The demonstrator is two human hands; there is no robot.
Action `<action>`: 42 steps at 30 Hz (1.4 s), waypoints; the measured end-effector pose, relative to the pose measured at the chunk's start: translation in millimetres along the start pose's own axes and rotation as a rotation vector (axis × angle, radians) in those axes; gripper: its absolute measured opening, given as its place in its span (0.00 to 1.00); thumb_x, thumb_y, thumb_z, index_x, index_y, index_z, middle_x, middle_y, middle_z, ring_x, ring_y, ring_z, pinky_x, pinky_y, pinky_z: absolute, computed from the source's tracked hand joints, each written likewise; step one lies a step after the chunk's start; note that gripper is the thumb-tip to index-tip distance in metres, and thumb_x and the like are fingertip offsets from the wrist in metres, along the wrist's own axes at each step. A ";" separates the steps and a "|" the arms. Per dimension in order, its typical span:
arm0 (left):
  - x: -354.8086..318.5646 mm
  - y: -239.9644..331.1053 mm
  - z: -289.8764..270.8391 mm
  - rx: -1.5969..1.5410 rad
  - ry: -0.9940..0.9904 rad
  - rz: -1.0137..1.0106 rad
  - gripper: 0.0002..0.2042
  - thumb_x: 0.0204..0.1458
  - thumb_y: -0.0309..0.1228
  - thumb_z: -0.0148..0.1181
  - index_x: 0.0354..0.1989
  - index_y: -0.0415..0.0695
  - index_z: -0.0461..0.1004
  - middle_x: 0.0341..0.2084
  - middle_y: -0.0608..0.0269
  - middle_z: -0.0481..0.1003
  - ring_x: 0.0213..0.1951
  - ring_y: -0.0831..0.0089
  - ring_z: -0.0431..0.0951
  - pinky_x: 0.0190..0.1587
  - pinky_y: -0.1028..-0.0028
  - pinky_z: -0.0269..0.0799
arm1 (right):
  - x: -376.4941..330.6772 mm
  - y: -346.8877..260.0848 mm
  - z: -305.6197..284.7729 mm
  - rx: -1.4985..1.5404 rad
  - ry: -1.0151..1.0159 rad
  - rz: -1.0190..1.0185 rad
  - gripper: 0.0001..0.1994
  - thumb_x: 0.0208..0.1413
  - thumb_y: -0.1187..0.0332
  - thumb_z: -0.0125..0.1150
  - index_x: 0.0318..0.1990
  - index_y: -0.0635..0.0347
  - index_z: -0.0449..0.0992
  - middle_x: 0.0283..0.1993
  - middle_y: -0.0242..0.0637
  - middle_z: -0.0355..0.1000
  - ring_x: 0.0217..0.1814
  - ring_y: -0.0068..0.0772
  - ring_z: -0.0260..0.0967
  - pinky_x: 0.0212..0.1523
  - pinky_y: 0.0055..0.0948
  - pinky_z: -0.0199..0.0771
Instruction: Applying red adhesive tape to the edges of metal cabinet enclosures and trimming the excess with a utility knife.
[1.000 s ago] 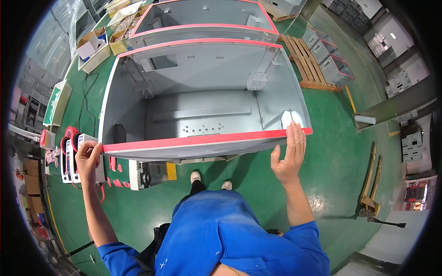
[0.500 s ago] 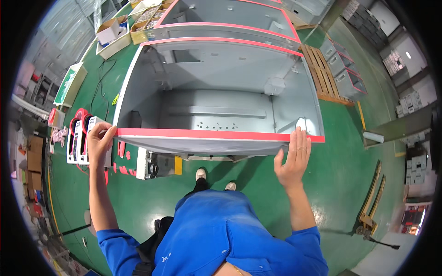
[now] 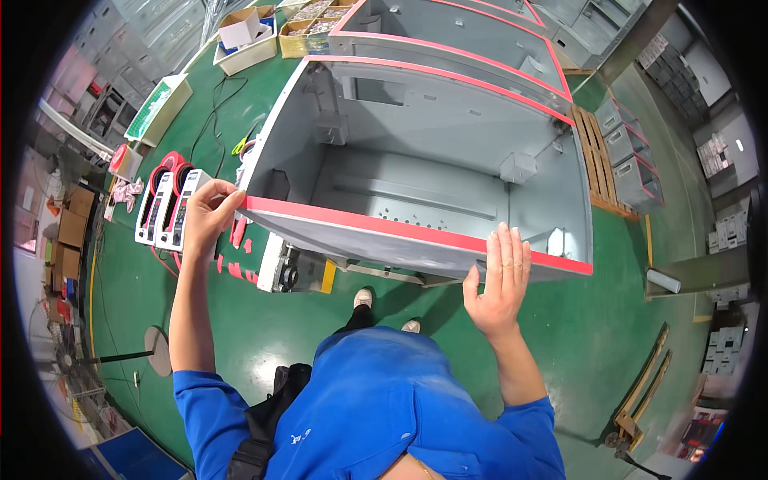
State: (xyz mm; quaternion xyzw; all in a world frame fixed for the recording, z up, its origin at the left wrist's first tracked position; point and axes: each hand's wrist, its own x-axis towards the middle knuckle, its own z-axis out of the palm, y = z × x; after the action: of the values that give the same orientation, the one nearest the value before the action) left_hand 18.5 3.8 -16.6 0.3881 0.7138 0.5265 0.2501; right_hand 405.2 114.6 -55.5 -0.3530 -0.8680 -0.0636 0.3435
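A large grey metal cabinet [image 3: 416, 172] lies with its open side up in front of me, red tape [image 3: 360, 221] running along its near rim. At the near left corner, my left hand [image 3: 210, 210] is closed, thumb and forefinger pinched at the end of the tape. My right hand [image 3: 498, 280] is open against the near rim, toward its right end, with fingers stretched flat over the red tape and thumb apart. Inside the cabinet are a small box-shaped bracket [image 3: 518, 168] and a row of holes in the floor panel.
More red-edged cabinets [image 3: 448, 40] stand behind. To the left are white machines with red rings [image 3: 172, 204], a white bin [image 3: 158, 110] and cut red tape pieces [image 3: 234, 270]. A wooden pallet [image 3: 596, 160] and a yellow pallet jack [image 3: 640, 392] are on the right.
My right hand has slid leftward along the taped rim, away from the right corner. My left hand stays at the left corner. The whole view has turned, so the cabinet now appears tilted.
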 end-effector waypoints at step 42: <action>-1.0 -4.1 -4.4 0.037 -0.027 0.023 0.06 0.45 0.27 0.61 0.24 0.41 0.70 0.17 0.73 0.70 0.19 0.89 0.65 0.18 0.85 0.58 | 11.6 -32.6 21.2 -0.109 -0.040 -0.135 0.21 0.43 0.78 0.48 0.50 0.67 0.65 0.55 0.48 0.62 0.60 0.49 0.55 0.62 0.48 0.43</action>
State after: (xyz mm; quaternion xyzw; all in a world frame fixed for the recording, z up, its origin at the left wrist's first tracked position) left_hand 14.5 -0.1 -19.1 0.4081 0.7153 0.5109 0.2466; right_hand 366.2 104.5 -59.8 -0.3131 -0.8917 -0.1266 0.3012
